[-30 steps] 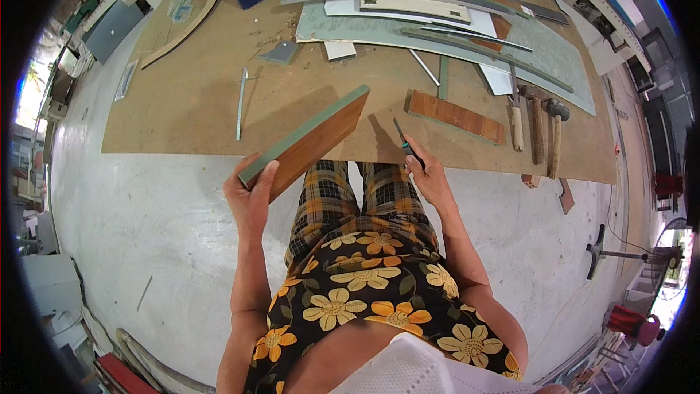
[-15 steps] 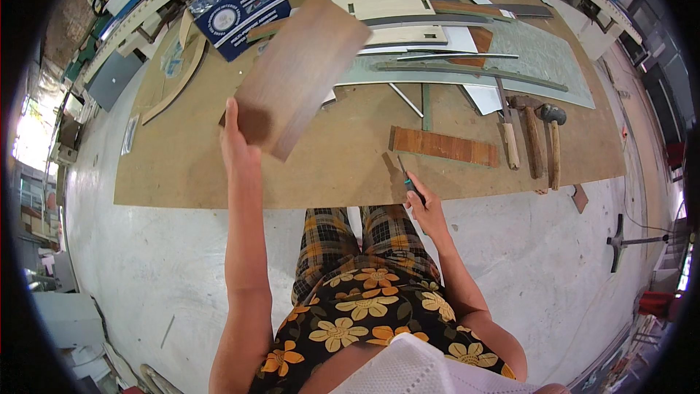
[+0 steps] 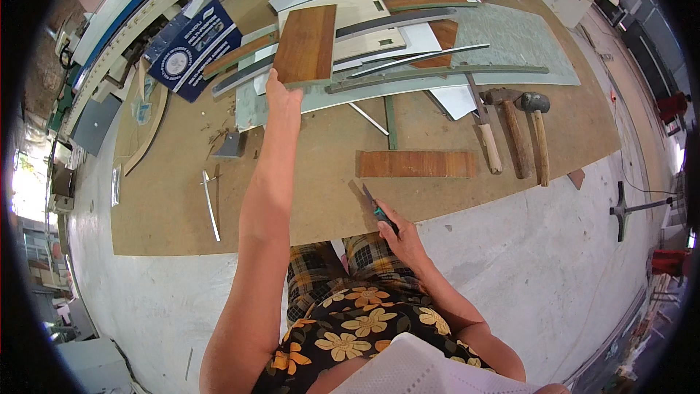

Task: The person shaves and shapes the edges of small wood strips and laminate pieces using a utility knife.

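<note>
A rectangular brown wood-grain board (image 3: 305, 44) is gripped at its near left corner by my left hand (image 3: 283, 95). It lies over the far-left part of a stack of panels and strips; whether it rests on them I cannot tell. My right hand (image 3: 401, 237) is closed round the black and teal handle of a knife (image 3: 384, 219), close to the table's near edge. The dark pointed blade aims away from me, to the left. Just beyond its tip, a narrow brown wooden strip (image 3: 415, 164) lies flat on the table.
The brown table (image 3: 168, 226) bears white, grey and pale panels (image 3: 525, 51). Two hammers (image 3: 536, 102) and a wooden-handled tool (image 3: 490, 149) lie at right. A blue box (image 3: 193, 51), a curved wooden strip (image 3: 149, 135) and a thin white rod (image 3: 211, 204) are at left.
My left hand has reached farther out and right, turning the board from tilted to upright in view, over the stack. The knife stays in my right hand. The whole view has shifted.
</note>
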Available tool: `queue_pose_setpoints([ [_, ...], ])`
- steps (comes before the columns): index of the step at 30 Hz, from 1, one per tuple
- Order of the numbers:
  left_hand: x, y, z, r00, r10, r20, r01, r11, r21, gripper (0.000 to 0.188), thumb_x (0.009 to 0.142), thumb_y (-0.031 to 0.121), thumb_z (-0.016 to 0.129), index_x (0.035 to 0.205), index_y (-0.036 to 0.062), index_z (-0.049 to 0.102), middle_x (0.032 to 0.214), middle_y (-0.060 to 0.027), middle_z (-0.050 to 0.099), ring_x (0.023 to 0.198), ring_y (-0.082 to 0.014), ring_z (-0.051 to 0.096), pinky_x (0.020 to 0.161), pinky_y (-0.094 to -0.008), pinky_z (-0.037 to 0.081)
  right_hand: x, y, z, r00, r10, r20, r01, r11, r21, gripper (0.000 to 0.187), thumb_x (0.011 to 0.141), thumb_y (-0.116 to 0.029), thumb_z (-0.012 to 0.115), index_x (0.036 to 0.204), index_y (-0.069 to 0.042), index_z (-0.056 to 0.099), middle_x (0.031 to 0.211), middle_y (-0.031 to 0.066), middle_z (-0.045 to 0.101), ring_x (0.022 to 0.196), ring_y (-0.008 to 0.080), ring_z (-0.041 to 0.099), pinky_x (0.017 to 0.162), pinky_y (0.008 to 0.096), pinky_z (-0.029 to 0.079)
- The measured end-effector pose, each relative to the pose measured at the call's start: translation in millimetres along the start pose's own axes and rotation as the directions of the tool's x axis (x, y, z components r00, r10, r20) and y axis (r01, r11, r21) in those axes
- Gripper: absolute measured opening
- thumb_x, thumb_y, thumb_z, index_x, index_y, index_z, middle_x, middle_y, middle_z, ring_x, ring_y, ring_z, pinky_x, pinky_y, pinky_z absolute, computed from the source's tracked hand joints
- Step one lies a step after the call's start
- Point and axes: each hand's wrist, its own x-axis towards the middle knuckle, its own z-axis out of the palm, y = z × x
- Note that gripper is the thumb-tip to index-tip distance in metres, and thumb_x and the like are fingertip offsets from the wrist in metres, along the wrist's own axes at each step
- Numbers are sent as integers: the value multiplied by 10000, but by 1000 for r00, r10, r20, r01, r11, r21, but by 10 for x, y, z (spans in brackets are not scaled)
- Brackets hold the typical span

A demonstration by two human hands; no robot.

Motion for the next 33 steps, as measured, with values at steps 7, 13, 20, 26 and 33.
queue_pose_setpoints([
  [7, 379, -197, 215, 975, -195, -108, 209, 969, 133, 460, 1029, 431, 388, 1316, 80, 466, 1248, -167, 555, 1095, -330, 567, 982, -505, 447, 27, 106, 8, 998, -44, -44, 44, 999, 6, 458, 955, -153, 562, 1401, -83, 482, 1256, 244, 602, 1159, 432, 569, 913, 373, 484],
  [13, 570, 104, 46, 944, -289, -156, 325, 894, 310, 611, 972, 529, 487, 1357, 61, 413, 1234, -216, 529, 1071, -321, 551, 885, -421, 449, 40, 95, -31, 1000, -28, -5, 28, 1000, 13, 460, 957, -177, 569, 1399, -81, 483, 1247, 274, 594, 1160, 443, 561, 929, 391, 480],
  [20, -175, 328, -594, 955, -296, 26, 256, 865, 432, 548, 969, 375, 572, 1335, -13, 445, 1280, -179, 554, 1071, -297, 590, 854, -371, 490, 35, 207, 12, 986, -152, -75, 149, 988, -35, 465, 990, -175, 567, 1443, -121, 473, 939, 78, 630, 728, 127, 546, 700, 270, 487],
  [26, -985, 726, -1669, 973, -182, 142, 85, 855, 511, 313, 961, 283, 609, 1160, 42, 622, 1048, -77, 685, 875, -188, 646, 722, -280, 497, 32, 192, 62, 991, -123, -52, 124, 992, 14, 468, 988, -157, 563, 1446, -120, 470, 895, 43, 594, 718, 109, 526, 700, 251, 473],
  [33, -1567, 1324, -2772, 941, 332, 72, -222, 442, 869, 153, 917, 192, 663, 1002, 70, 699, 932, -17, 707, 749, -116, 637, 658, -274, 482, 57, 256, 109, 981, -189, -52, 188, 982, -35, 455, 983, -114, 531, 1436, -115, 487, 835, 20, 566, 699, 87, 518, 679, 248, 467],
])
